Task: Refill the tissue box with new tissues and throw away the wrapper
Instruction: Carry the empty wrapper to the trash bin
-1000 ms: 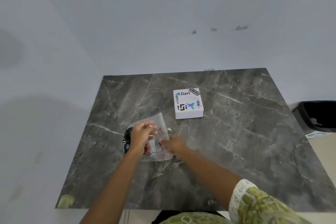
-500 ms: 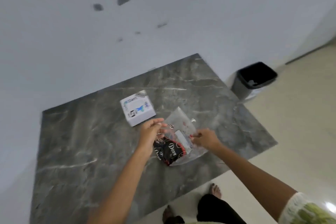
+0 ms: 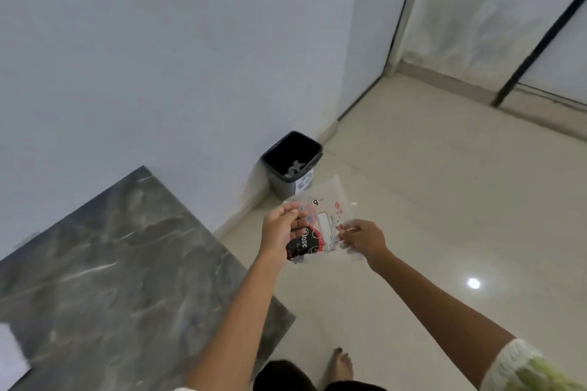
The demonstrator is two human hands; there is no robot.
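Clear printed wrapper (image 3: 320, 219) held up in the air past the counter (image 3: 127, 263) corner and over the pale floor (image 3: 444, 216), left hand (image 3: 281, 230) pinching its left edge and right hand (image 3: 365, 240) closed on its right edge. Black bin (image 3: 290, 165) standing against the white wall (image 3: 158, 57) just beyond the wrapper, with crumpled scraps inside. Bare foot (image 3: 342, 365) visible below on the floor.

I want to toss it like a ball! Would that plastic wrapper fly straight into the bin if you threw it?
Probably not. The wrapper looks thin and see-through, sagging between the left hand and right hand, so it is likely floppy and very light. It would probably flutter and drift rather than reach the bin. Crumpled, it might fly better.
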